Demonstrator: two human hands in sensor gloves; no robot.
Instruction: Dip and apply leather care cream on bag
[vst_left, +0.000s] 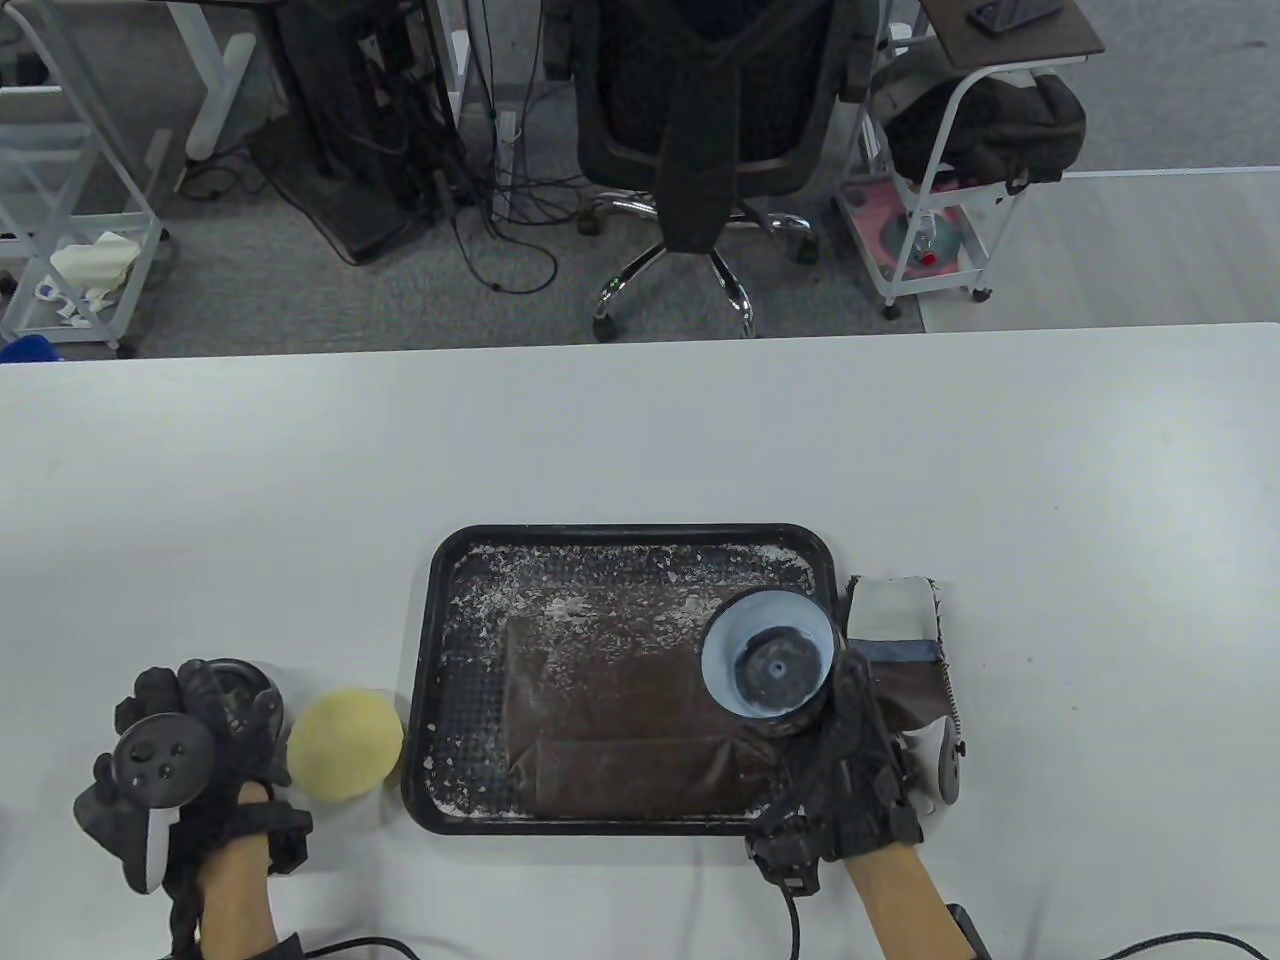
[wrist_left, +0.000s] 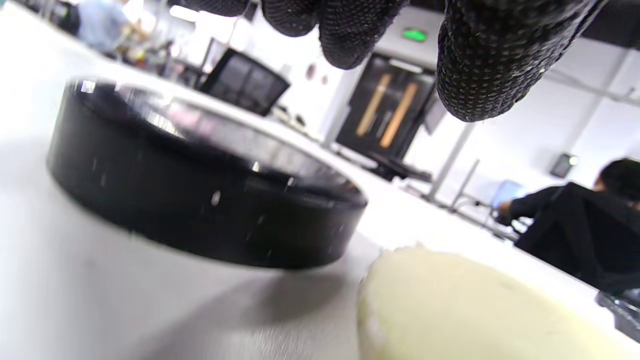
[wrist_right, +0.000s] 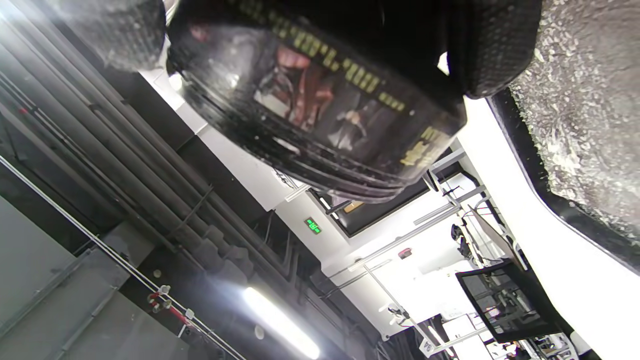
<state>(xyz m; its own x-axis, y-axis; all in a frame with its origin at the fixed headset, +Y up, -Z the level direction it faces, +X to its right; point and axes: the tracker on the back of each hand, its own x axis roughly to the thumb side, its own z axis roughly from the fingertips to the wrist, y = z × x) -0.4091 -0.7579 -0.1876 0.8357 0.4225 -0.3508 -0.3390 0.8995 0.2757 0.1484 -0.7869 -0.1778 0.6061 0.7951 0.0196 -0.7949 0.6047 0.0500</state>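
Both hands wear black sensor gloves of a knitted, finely dotted fabric. On the left hand (vst_left: 185, 770) a round black tracker (vst_left: 160, 760) with small buttons on its face is strapped behind the fingers (wrist_left: 482, 60), and a white handle-like piece runs back from it toward the wrist. Black straps wrap the wrist, and a thin black cable trails off behind it. On the right hand (vst_left: 850, 770) black straps cross the back of the glove; its tracker (vst_left: 940, 765), beside the fingers, looks white with a dark ring, though it is mostly hidden. A small black box sits at the wrist, with a black cable leading back from it.
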